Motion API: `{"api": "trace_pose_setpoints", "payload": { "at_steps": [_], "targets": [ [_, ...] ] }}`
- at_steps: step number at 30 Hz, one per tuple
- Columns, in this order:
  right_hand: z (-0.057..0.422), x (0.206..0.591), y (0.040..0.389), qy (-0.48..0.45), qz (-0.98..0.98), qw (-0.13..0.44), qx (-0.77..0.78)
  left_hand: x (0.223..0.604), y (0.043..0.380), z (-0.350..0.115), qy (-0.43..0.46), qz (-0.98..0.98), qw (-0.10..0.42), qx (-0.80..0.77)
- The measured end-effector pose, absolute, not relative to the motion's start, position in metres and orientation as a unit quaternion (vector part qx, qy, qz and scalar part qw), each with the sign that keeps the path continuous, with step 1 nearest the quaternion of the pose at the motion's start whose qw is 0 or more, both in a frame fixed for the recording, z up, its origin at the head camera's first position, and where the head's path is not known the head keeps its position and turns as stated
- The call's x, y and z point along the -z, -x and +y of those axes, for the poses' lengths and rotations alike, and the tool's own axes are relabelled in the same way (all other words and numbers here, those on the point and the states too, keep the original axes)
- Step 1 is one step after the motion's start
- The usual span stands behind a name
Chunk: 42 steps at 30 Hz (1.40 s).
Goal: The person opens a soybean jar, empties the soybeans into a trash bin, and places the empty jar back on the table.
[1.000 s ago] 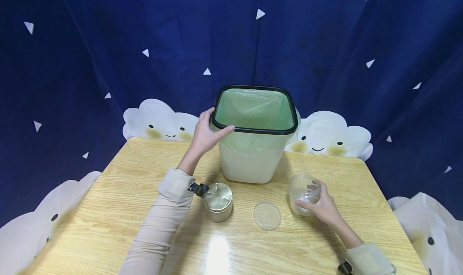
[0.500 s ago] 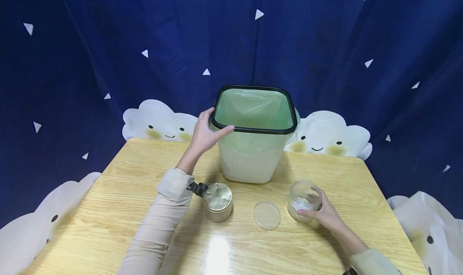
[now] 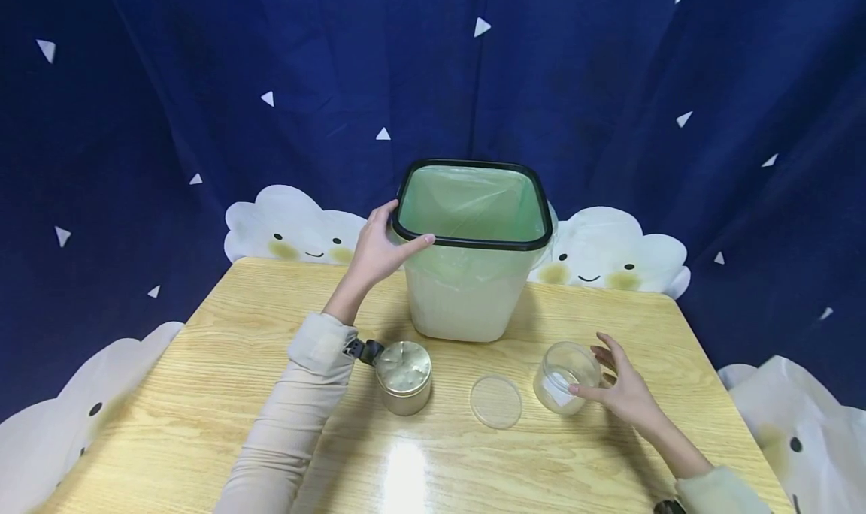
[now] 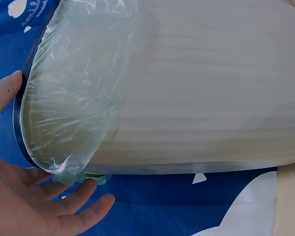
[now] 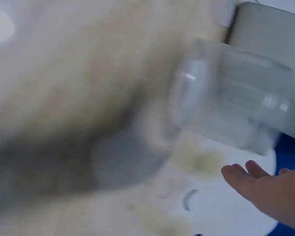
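Note:
My left hand [image 3: 380,251] holds a front-left corner of the black-rimmed trash bin [image 3: 460,296], its thumb on the rim and its fingers round the side. A pale green bag lines the bin; the left wrist view shows the bag [image 4: 83,98] folded over the outside. On the table at the right stands a clear jar [image 3: 567,375] with a white patch low on it. My right hand [image 3: 625,390] is spread beside the jar, thumb close to its wall. In the right wrist view, a gap separates the hand [image 5: 265,189] from the blurred jar [image 5: 231,96].
A clear round disc, like a lid [image 3: 496,402], lies flat left of the jar. A metallic gold tin [image 3: 404,379] stands below the bin, close to my left wrist. The wooden table [image 3: 271,394] ends at a dark blue curtain [image 3: 325,71] with white clouds.
The jar, tilted in my right hand a second ago, has been lowered and set on the table. My right fingers have let go and drawn back rightward. The left hand stays on the bin.

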State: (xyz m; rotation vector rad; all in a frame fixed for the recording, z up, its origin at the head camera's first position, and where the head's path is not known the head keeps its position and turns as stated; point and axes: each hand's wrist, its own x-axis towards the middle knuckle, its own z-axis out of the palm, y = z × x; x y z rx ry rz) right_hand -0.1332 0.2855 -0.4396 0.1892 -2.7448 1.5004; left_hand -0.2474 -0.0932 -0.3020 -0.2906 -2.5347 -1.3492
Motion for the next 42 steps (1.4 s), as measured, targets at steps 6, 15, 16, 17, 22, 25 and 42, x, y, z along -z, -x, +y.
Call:
{"api": "trace_pose_setpoints", "payload": {
  "at_steps": [6,15,16,17,22,25,42],
  "targets": [
    [0.279,0.413,0.136,-0.097,-0.892,0.068,-0.435,0.301,0.248,-0.094,0.096,-0.872,0.125,0.463],
    [0.257,0.393,0.142,-0.132,-0.887,0.092,-0.433,0.304,0.247,-0.094,0.104,-0.881,0.118,0.446],
    [0.253,0.392,0.142,-0.138,-0.884,0.093,-0.437,0.305,0.246,-0.095,0.106,-0.882,0.119,0.443],
    [0.249,0.391,0.143,-0.144,-0.881,0.094,-0.441,0.306,0.244,-0.095,0.107,-0.882,0.120,0.442],
    [0.232,0.390,0.146,-0.162,-0.868,0.081,-0.463,0.312,0.235,-0.101,0.112,-0.872,0.137,0.455],
    [0.224,0.393,0.148,-0.165,-0.860,0.069,-0.477,0.315,0.227,-0.107,0.116,-0.866,0.143,0.465],
    [0.180,0.423,0.158,-0.216,-0.809,-0.009,-0.546,0.338,0.187,-0.148,0.190,-0.864,0.141,0.445]
  ]
}}
